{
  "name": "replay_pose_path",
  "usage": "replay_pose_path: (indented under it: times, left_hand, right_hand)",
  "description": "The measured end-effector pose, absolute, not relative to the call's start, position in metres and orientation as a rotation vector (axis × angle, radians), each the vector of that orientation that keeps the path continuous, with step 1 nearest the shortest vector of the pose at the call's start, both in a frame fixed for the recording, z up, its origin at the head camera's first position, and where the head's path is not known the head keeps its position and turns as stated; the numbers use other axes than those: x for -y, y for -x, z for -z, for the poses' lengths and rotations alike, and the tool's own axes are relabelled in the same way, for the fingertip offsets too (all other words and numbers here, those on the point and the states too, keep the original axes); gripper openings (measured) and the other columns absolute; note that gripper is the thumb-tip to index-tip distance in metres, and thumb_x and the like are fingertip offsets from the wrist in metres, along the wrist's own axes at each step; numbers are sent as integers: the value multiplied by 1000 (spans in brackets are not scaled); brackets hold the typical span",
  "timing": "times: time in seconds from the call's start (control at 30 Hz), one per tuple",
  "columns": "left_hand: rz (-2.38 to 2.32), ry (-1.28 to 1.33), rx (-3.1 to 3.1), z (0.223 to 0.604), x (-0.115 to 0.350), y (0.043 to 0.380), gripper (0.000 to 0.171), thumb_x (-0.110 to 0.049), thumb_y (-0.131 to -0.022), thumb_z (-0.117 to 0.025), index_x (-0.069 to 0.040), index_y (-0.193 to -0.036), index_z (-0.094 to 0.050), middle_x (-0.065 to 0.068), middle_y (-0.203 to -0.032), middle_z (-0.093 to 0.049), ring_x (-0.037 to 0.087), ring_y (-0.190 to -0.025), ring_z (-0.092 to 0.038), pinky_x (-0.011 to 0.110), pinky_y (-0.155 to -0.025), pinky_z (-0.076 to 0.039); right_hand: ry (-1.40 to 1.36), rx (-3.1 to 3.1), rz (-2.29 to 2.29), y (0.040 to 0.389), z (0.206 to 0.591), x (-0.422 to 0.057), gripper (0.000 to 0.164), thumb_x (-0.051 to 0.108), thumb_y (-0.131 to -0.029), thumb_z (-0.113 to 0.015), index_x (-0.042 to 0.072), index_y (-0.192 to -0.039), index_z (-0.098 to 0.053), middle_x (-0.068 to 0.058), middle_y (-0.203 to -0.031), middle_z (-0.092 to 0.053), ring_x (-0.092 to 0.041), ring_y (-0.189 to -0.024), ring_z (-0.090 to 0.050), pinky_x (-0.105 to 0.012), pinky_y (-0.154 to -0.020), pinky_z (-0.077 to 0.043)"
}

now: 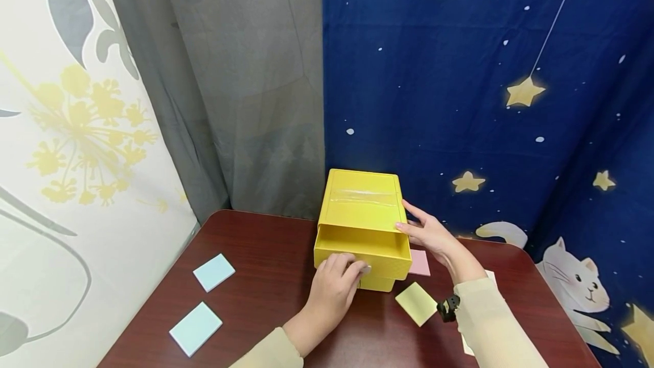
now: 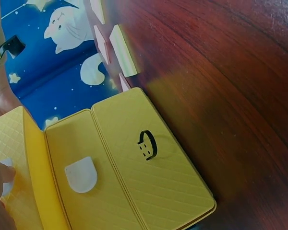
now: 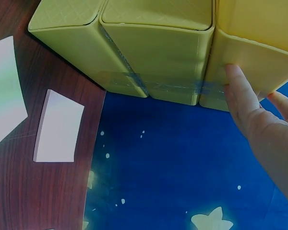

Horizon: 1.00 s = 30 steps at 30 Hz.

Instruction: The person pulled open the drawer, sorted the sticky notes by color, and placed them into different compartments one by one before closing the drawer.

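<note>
A yellow drawer unit (image 1: 364,214) stands at the table's far edge, with its top drawer (image 1: 390,266) pulled out. My left hand (image 1: 329,288) is at that drawer's front, fingers curled over it and holding its white pull tab (image 2: 7,178). The middle drawer below bears a white tab (image 2: 81,175), and the lowest drawer carries a black loop handle (image 2: 154,143). Against the unit's right side lies my right hand (image 1: 434,237), its fingers extended and touching the upper part. Clear tape (image 3: 173,84) runs across the unit's side.
Two light blue note pads (image 1: 196,328) lie on the table's left. Right of the unit are a yellow note pad (image 1: 416,304) and a pink one (image 1: 420,263). A pale pad (image 1: 466,346) is partly hidden by the right sleeve. Curtains (image 1: 378,72) hang close behind the unit.
</note>
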<state>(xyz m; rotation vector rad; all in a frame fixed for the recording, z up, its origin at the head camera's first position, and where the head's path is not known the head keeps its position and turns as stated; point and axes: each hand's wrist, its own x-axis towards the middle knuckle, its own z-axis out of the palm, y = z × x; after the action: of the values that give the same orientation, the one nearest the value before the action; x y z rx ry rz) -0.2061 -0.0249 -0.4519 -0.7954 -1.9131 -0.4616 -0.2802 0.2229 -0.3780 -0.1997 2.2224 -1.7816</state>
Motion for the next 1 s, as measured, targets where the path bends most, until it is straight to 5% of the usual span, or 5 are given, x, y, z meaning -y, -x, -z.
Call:
replay_pose_path:
  times: [1.0]
  left_hand:
    - [479, 811, 1849, 455, 27, 200, 19, -19, -80, -73, -18, -99, -68, -1, -95, -58, 15, -78, -53, 22, -60, -41]
  right_hand:
    - [168, -2247, 1771, 281, 380, -222, 86, 35, -86, -69, 29, -153, -15, -20, -149, -35, -36, -127, -48, -48, -99, -45]
